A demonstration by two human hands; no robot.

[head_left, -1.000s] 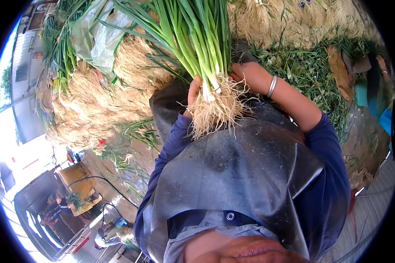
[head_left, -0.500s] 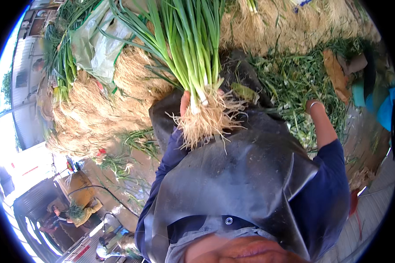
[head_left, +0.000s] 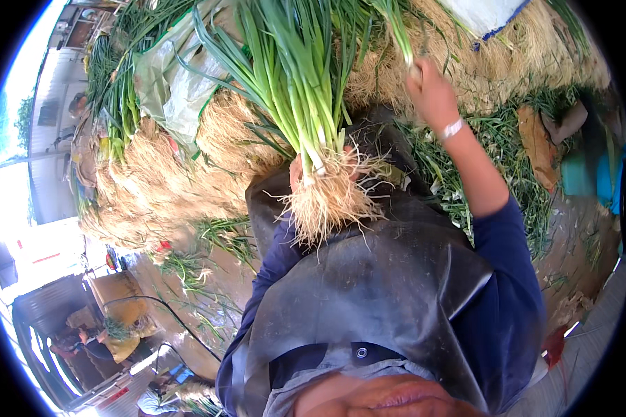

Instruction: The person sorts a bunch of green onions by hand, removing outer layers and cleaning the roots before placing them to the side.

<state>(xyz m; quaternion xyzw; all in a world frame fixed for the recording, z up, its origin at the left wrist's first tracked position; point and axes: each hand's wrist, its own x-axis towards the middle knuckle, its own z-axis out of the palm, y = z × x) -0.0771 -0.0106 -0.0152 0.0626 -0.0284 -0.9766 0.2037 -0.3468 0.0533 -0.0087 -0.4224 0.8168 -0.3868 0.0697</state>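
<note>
Against the dark apron [head_left: 396,292], left hand [head_left: 297,172] grasping scallion bunch [head_left: 313,139] (roots down), right hand [head_left: 431,90] clutching one stalk [head_left: 396,31], heaped scallions [head_left: 174,181] behind

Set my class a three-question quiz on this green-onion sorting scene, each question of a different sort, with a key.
1. True or false: the left hand grips the bunch of green onions just above its roots.
2. What is the right hand doing? A) resting on the apron B) reaching up and pulling a green stalk from the pile C) holding a knife
3. Fill in: the right wrist wears a silver ____.

Key: 1 true; 2 B; 3 bracelet.
</note>
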